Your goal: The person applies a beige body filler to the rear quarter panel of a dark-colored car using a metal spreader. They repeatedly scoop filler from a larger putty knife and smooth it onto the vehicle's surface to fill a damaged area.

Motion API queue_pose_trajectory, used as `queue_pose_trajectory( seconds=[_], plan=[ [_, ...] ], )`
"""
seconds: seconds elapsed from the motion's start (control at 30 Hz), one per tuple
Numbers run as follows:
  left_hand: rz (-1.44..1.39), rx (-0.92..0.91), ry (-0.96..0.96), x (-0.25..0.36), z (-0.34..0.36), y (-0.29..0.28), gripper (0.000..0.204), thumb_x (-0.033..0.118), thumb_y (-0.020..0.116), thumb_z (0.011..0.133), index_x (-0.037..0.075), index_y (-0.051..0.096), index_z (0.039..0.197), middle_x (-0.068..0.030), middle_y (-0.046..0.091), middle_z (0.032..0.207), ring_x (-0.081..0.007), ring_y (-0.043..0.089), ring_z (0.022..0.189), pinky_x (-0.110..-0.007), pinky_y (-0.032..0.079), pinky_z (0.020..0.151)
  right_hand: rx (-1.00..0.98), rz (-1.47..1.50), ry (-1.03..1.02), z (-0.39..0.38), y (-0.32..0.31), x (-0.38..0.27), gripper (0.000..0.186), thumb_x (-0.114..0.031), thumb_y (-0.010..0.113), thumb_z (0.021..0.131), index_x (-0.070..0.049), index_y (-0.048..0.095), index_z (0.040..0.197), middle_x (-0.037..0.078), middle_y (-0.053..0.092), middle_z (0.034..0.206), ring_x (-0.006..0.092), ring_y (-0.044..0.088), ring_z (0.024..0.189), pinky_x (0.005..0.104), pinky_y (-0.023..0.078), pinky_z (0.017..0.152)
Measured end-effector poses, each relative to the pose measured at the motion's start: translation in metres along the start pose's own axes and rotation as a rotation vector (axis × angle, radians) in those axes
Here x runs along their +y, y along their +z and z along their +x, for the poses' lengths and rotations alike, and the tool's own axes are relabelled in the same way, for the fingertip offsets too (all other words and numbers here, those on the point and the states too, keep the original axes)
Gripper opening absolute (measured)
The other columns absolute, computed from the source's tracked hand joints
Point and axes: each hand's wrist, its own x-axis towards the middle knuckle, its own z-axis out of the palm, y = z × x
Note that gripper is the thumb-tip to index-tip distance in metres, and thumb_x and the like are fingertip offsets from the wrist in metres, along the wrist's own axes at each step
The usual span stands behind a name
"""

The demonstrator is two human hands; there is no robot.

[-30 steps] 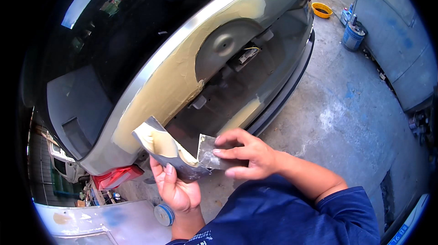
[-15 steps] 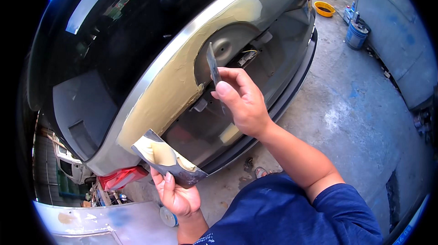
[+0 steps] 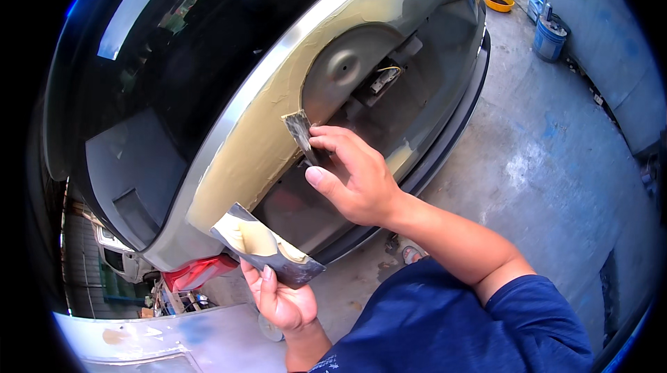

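My right hand (image 3: 358, 178) pinches a dark, flat putty spreader (image 3: 300, 133), its upper edge against the cream body filler (image 3: 260, 126) on the car's tailgate, beside the round recess (image 3: 347, 67). Lower down, my left hand (image 3: 281, 300) grips a dark filler board (image 3: 267, 248) by its lower side, thumb on top. A heap of cream filler (image 3: 258, 239) lies on the board, which is tilted and close to the tailgate's lower left corner. The fingers behind the board are hidden.
A red tail light (image 3: 198, 272) sits at lower left, near a loose painted panel (image 3: 132, 338). On the concrete floor (image 3: 528, 158) stand a yellow basin (image 3: 497, 0) and a blue bucket (image 3: 549, 41). A large grey-blue panel (image 3: 611, 46) leans at right.
My right hand has come down and left, bringing the spreader from in front of the recess to the filler's edge and turning it flatter. The left hand with the board shifts slightly in view.
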Motion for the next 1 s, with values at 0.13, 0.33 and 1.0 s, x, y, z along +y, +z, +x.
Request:
queue_pose_trajectory(
  seconds=[0.13,0.33,1.0],
  plan=[
    [0.021,0.055,-0.009,-0.001,0.0,0.005,0.054,0.001,0.046,0.088,0.001,0.035,0.141,-0.016,0.047,0.137,-0.0282,0.047,0.126,-0.044,0.037,0.108,-0.058,0.069,0.029,-0.009,-0.006,0.006,0.037,-0.018,0.066,0.085,0.002,0.057,0.114,0.018,0.056,0.124,0.0265,0.059,0.106,0.0338,0.049,0.087],
    [0.027,0.079,-0.014,-0.004,0.002,0.012,0.055,0.0,0.046,0.088,0.001,0.034,0.141,-0.0165,0.046,0.138,-0.0291,0.046,0.127,-0.045,0.036,0.109,-0.082,0.094,0.038,-0.019,-0.012,0.013,0.037,-0.023,0.067,0.084,0.002,0.059,0.11,0.02,0.058,0.119,0.0339,0.058,0.108,0.0387,0.047,0.093],
    [0.05,0.062,-0.009,-0.009,0.001,0.028,0.055,-0.001,0.045,0.088,0.0,0.034,0.141,-0.0178,0.045,0.139,-0.0302,0.045,0.128,-0.045,0.036,0.109,-0.112,0.078,-0.078,-0.005,-0.021,0.02,0.038,-0.02,0.066,0.083,0.002,0.058,0.113,0.02,0.058,0.121,0.0327,0.057,0.112,0.039,0.046,0.096]
  ],
)
